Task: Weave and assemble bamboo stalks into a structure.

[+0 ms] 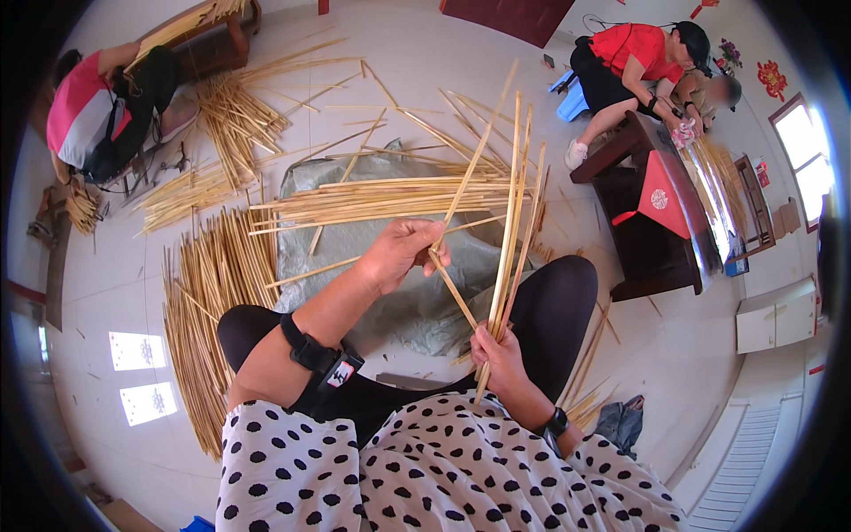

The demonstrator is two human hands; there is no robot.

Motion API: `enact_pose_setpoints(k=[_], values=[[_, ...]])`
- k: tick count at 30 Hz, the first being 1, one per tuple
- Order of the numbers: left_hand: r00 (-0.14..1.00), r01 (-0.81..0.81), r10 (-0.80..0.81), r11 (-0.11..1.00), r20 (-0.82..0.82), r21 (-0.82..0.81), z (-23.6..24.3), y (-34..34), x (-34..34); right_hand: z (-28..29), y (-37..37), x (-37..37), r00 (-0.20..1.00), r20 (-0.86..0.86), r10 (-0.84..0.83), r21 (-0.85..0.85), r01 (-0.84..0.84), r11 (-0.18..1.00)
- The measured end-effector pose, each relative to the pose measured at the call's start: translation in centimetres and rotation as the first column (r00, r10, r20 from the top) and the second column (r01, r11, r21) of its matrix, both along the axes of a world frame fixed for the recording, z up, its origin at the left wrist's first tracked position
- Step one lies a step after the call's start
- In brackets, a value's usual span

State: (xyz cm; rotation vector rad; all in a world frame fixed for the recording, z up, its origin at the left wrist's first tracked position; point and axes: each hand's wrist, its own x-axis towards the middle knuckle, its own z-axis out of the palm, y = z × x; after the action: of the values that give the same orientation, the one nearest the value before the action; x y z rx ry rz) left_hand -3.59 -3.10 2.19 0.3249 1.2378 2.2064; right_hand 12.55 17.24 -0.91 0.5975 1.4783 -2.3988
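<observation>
My left hand [403, 254] is closed in a pinch on a thin yellow stalk [457, 297], whose lower part slants down to my right hand. A long stalk [479, 151] also rises from the left fingers; whether both are one bent piece I cannot tell. Closed over my lap, my right hand [501, 356] grips the lower part of several thin yellow stalks [510, 230], which stand up and fan out slightly. Beyond my hands, a loose bundle of stalks [381, 202] lies crosswise on a crumpled grey-green plastic sheet [355, 288].
A long pile of stalks [217, 310] lies by my left knee. More stalks [239, 124] are strewn across the floor. One person [106, 115] crouches at far left; another in red [634, 66] bends over a dark wooden table [634, 177] at right, with someone beside them.
</observation>
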Motion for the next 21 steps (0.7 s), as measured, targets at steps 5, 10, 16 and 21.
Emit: enact_pose_setpoints(k=[5, 10, 16, 21], values=[[1.0, 0.01, -0.01, 1.0, 0.0, -0.025, 0.35, 0.2, 0.15, -0.1, 0.08, -0.06, 1.0, 0.006, -0.011, -0.03, 0.011, 0.999], [0.999, 0.042, -0.042, 0.999, -0.015, -0.009, 0.29, -0.24, -0.35, -0.19, 0.18, -0.07, 1.0, -0.006, -0.015, -0.05, 0.015, 0.999], [1.0, -0.007, 0.007, 1.0, -0.002, 0.017, 0.47, -0.56, -0.72, -0.16, 0.43, -0.09, 0.998, -0.029, -0.052, -0.095, 0.049, 0.994], [0.998, -0.028, 0.023, 0.996, 0.066, 0.087, 0.96, -0.25, -0.39, -0.05, 0.52, -0.06, 0.996, -0.06, -0.071, -0.087, 0.066, 0.994]])
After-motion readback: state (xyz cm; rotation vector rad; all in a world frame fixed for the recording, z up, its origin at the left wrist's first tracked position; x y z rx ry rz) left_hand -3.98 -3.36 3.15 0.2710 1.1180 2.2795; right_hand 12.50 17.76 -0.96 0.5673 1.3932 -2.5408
